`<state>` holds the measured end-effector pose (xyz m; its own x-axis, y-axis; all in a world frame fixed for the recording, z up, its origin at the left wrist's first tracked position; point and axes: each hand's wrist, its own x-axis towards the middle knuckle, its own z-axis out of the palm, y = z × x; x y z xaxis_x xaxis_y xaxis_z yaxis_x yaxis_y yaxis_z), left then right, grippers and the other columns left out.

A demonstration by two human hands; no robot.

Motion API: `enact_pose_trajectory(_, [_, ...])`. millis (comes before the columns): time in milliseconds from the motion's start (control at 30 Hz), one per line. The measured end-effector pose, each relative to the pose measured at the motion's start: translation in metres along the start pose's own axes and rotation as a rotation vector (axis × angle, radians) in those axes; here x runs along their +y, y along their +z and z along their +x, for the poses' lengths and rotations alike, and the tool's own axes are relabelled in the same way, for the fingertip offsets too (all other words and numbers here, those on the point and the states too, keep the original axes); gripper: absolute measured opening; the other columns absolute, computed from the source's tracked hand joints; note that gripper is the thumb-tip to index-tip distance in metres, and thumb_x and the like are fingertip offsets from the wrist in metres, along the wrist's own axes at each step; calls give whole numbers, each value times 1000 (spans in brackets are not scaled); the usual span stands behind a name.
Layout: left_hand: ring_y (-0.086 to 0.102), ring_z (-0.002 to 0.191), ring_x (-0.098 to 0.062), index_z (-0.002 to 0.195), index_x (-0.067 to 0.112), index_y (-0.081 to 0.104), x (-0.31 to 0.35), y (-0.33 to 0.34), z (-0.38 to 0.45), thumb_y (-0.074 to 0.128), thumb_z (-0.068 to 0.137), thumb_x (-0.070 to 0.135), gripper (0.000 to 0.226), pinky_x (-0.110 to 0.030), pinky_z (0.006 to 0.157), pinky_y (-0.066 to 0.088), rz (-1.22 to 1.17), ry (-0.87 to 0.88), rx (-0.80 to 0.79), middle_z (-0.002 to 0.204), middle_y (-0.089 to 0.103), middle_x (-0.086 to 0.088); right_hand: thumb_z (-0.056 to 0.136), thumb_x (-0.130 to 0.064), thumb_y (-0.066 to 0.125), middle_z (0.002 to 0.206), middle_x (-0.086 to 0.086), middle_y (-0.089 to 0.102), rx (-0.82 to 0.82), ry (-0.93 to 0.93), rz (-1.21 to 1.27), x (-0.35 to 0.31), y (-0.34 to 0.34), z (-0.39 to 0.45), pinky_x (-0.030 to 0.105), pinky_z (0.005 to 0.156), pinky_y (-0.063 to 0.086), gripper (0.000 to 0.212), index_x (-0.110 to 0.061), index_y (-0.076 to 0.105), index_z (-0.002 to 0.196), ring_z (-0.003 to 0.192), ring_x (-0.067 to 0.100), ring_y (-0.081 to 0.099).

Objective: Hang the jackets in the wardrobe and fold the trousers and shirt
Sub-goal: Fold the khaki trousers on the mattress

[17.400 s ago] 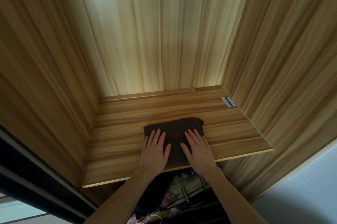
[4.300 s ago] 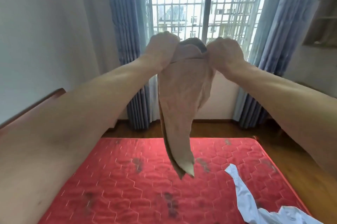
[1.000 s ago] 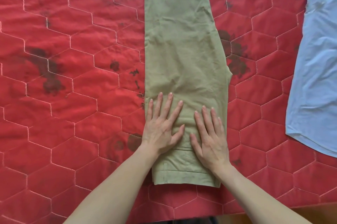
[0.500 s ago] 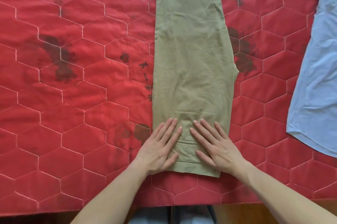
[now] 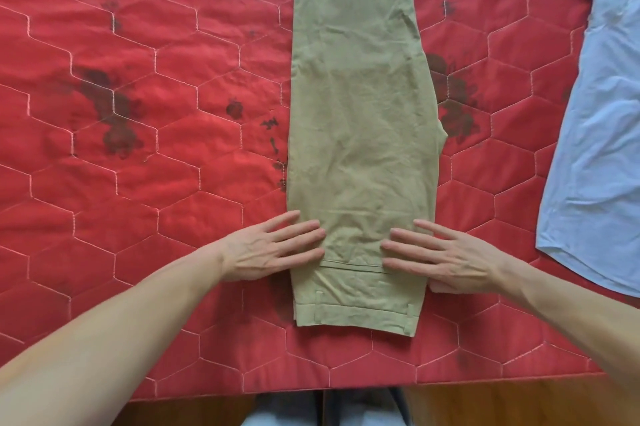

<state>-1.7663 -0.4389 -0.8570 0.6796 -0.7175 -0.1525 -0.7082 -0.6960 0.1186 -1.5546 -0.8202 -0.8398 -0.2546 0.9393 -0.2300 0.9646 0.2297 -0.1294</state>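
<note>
Half a second ago both hands lay close together on the trousers (image 5: 360,120) near the waistband; now they have slid apart to its side edges. The left hand (image 5: 273,249) lies flat at the cloth's 9 o'clock edge, fingers straight, fingertips on the fabric, palm on the mattress (image 5: 138,183). The right hand (image 5: 446,259) mirrors it at 3 o'clock, equally flat, gripping nothing. This reads as a smoothing stroke finished, so the trousers look ready for the first cross fold.

The trousers are khaki, folded leg on leg into one long strip running from the 6 o'clock edge of the mattress towards 12 and out of view. The waistband sits nearest the person, fine creases remaining. The pale shirt (image 5: 595,148) lies at 3 o'clock, apparently unfolded, though it is partly cropped.
</note>
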Motion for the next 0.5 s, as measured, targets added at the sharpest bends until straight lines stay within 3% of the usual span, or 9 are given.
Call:
enact_pose_trajectory(67, [16, 158, -40, 166, 14, 19, 7, 0, 13, 49, 94, 6, 79, -68, 123, 20, 22, -16, 5, 171, 16, -21, 99, -40, 52, 171, 4, 28, 52, 4, 1, -4, 2, 9, 49, 122, 26, 71, -23, 31, 164, 157, 28, 28])
enact_pose_trajectory(167, [16, 157, -42, 166, 15, 21, 13, -3, 24, 52, 90, 4, 82, -71, 120, 22, 11, -63, 4, 171, 19, -21, 103, -22, 41, 168, 3, 35, 125, 42, 28, -8, 1, 18, 49, 121, 30, 58, -25, 39, 161, 154, 29, 34])
enact_pose_trajectory(267, [13, 159, -39, 166, 14, 22, 8, -7, 22, 60, 92, 31, 85, -65, 125, 17, -54, -120, 5, 171, 19, -18, 105, -21, 51, 164, 2, 42, 153, 98, 110, -13, -5, 23, 50, 120, 40, 51, -25, 50, 156, 152, 28, 38])
enact_pose_trajectory(367, [3, 161, -33, 167, 13, 12, 6, -7, 18, 56, 92, 55, 97, -55, 129, 8, -174, -171, -19, 174, 10, -13, 106, -24, 56, 158, 2, 51, 221, 201, 313, -18, -14, 24, 48, 123, 36, 43, -16, 59, 148, 152, 22, 40])
enact_pose_trajectory(433, [4, 162, -29, 167, 12, 14, 7, -11, 19, 59, 93, 56, 97, -51, 130, 9, -237, -213, 0, 174, 12, -9, 103, -15, 64, 153, -1, 57, 301, 328, 516, -22, -19, 24, 43, 124, 34, 42, -11, 61, 144, 148, 15, 45])
enact_pose_trajectory(500, [14, 161, -28, 164, 8, 24, 8, -15, 23, 65, 95, 43, 87, -51, 129, 19, -293, -255, 58, 172, 23, -8, 94, 1, 69, 145, -6, 63, 374, 496, 690, -26, -22, 27, 42, 120, 40, 47, -10, 64, 139, 140, 10, 55])
